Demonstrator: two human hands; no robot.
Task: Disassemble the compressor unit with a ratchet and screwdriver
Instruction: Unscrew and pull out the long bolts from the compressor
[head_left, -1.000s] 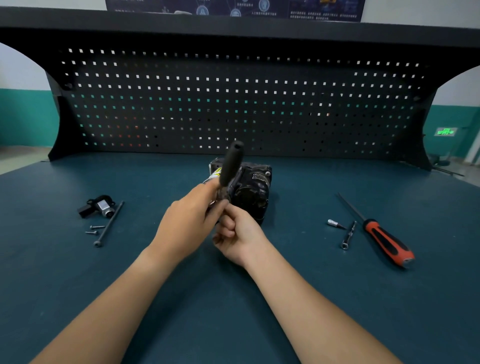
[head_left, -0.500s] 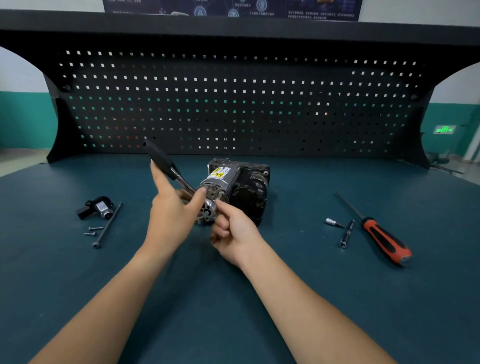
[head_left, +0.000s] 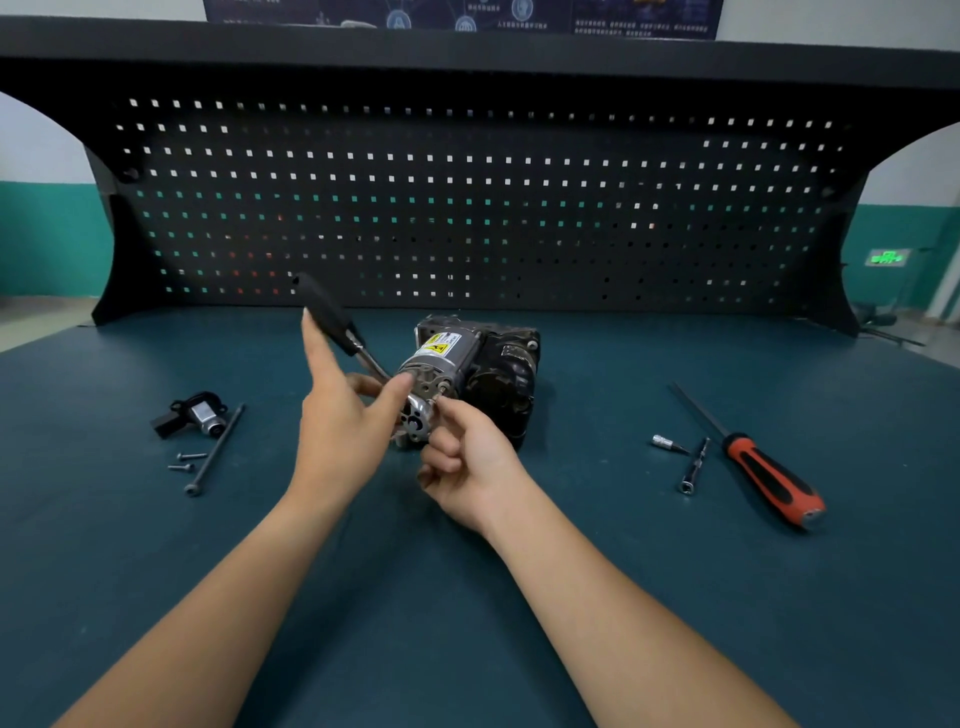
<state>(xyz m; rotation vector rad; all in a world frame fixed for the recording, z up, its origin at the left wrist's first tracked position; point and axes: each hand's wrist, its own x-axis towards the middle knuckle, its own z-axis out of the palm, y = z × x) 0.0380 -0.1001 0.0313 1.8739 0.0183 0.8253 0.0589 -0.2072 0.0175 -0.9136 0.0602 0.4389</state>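
Observation:
The black compressor unit lies on the bench mat, its silver motor end with a yellow label turned toward me. A ratchet with a black handle sits on that end, the handle leaning up and to the left. My left hand is spread, its straight index finger lying against the handle and its thumb reaching toward the motor end. My right hand is curled, thumb and forefinger pinching the ratchet's head at the motor face. The bolt under the head is hidden.
A red-and-black screwdriver, a socket extension and a small bit lie to the right. At left are a removed black-and-silver part, a long bolt and two small screws. A pegboard closes the back.
The ratchet handle swung from upright over the compressor to leaning left, my left hand moving left with it. My right hand stayed at the ratchet head.

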